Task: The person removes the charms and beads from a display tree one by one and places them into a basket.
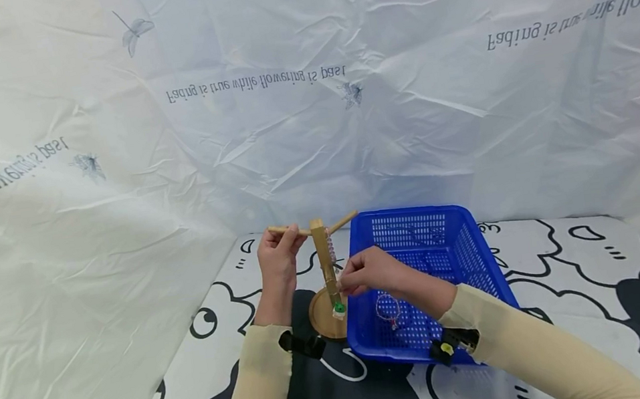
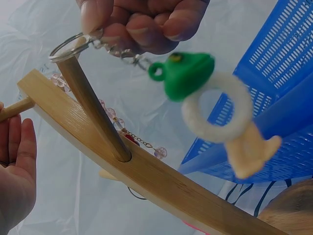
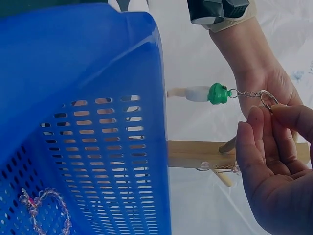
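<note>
A wooden stand with angled pegs rises from a round base. My left hand grips one of its upper pegs. With thumb and fingertips, my right hand pinches the metal ring of a keychain. In the left wrist view that ring loops about the tip of a lower peg. From its chain dangle a green frog head, a white ring and a beige piece. A pink beaded bracelet hangs from the stand beside the upright.
Right of the stand, a blue perforated basket sits close to it, under my right forearm. Inside lies a beaded bracelet with a small charm. A black-and-white patterned cloth covers the table. White printed sheeting hangs behind and at the sides.
</note>
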`<state>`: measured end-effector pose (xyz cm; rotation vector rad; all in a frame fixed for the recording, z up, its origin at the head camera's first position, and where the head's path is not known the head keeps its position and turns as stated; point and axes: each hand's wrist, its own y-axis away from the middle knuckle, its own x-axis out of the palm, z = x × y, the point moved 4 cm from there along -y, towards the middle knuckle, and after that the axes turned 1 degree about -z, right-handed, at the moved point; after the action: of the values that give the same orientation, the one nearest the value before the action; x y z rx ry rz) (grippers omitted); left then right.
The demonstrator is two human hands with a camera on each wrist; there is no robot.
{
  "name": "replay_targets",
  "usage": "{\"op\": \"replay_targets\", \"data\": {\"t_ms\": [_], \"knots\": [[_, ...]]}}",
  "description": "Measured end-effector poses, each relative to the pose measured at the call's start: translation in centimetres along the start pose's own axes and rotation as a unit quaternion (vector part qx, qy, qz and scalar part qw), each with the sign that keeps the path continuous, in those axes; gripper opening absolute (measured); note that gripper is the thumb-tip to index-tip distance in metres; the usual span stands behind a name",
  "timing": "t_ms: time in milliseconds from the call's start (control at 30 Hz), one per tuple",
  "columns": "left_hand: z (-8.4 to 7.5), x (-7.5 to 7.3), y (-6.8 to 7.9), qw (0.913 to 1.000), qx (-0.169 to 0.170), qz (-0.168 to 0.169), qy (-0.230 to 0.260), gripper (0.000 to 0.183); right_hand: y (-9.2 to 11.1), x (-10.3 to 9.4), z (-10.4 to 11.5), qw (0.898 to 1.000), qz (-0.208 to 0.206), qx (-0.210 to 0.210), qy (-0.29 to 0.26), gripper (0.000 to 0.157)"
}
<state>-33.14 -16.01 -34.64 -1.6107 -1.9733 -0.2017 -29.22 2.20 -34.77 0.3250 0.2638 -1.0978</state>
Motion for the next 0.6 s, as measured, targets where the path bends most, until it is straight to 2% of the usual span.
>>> {"op": "replay_targets", "data": {"t_ms": [267, 600], "knots": [[0.0, 0.0, 0.1, 1.0, 0.003, 0.0, -0.001, 0.019, 0.9, -0.7, 0.1, 1.0, 0.001, -0.007, 0.007, 0.018], [-0.1, 0.1, 0.1, 1.0, 0.005, 0.002, 0.001, 0.019, 2.0, -2.8, 0.1, 1.0, -0.006, -0.006, 0.02, 0.019]]}}
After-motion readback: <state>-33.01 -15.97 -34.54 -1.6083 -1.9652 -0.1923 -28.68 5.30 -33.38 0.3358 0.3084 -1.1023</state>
